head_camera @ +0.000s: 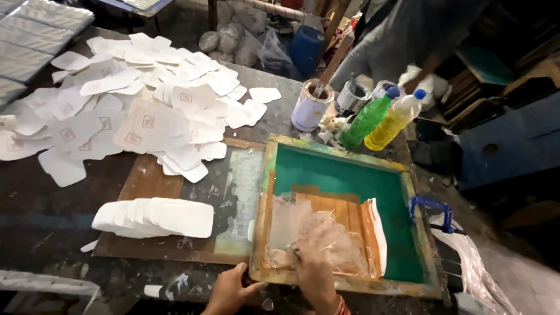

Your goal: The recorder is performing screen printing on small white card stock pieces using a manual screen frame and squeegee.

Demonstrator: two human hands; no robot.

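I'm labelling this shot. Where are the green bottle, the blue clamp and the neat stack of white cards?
green bottle (366,121), head view, middle of its body
blue clamp (430,205), head view, top bar
stack of white cards (156,217), head view, top card

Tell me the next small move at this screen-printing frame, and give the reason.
Probably draw the right hand across the green mesh screen: it already rests inside the wooden frame, which lies flat, while the left hand braces the frame's near corner.
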